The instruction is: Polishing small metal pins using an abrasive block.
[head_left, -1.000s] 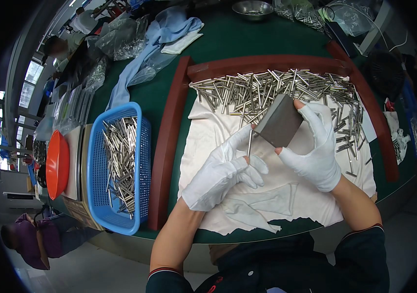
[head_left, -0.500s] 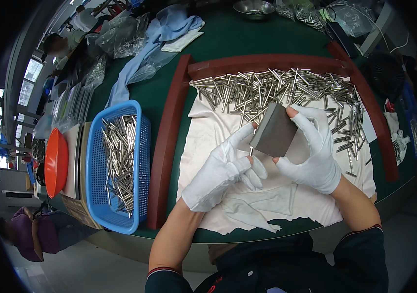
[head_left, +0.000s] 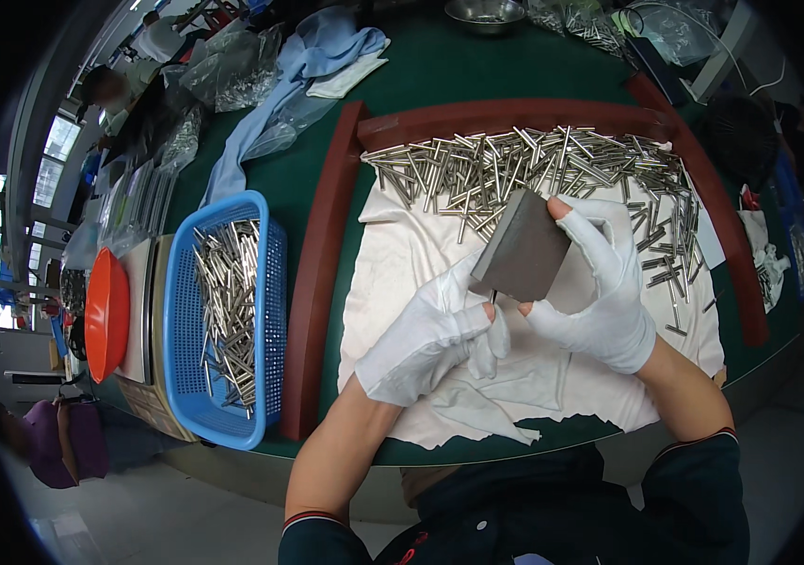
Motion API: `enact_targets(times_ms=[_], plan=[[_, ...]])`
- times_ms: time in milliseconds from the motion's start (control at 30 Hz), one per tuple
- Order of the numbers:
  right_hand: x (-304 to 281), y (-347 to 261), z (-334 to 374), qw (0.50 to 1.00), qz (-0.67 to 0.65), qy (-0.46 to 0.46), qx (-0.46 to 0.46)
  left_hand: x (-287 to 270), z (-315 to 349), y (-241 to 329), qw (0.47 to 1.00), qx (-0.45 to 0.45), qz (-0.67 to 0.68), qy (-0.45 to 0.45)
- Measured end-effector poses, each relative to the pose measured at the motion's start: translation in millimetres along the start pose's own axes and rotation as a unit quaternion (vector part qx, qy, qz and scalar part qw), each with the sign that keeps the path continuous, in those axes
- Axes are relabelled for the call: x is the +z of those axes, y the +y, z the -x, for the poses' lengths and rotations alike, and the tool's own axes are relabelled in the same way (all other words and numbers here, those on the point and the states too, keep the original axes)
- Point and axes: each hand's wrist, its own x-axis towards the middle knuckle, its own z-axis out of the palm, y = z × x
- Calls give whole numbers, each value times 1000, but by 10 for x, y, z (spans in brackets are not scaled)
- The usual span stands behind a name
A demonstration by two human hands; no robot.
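My right hand (head_left: pixel 604 297), in a white glove with bare fingertips, grips a dark grey rectangular block (head_left: pixel 532 252) by its edges, thumb below and a finger at the top corner. My left hand (head_left: pixel 430 334), gloved the same way, is closed at the block's lower left edge. A thin metal pin (head_left: pixel 493 296) shows at its fingertips, touching or very near the block; most of it is hidden. Beyond the hands lies a heap of shiny metal pins (head_left: pixel 487 169) on a whitish cloth (head_left: pixel 393 273). A crumpled white rag (head_left: pixel 477 410) lies below my hands.
Dark red bars (head_left: pixel 322 282) frame the cloth on three sides. To the left stand a blue plastic basket (head_left: pixel 275 320) holding more pins and an orange-red bowl (head_left: pixel 106 315). A metal bowl (head_left: pixel 487 13) and light blue cloth (head_left: pixel 327 47) are farther back. Other people are at the left.
My left hand's fingers have drawn in under the block's lower left edge, its forefinger no longer along the block's side. The block has shifted slightly left and up in my right hand.
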Motion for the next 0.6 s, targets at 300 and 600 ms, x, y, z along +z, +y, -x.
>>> enact_targets(times_ms=[300, 600], plan=[[-1, -31, -11, 999, -20, 26, -28, 57, 90, 20, 1000, 11, 12, -6], [11, -52, 9, 998, -32, 50, -35, -34, 105, 114, 994, -37, 49, -92]])
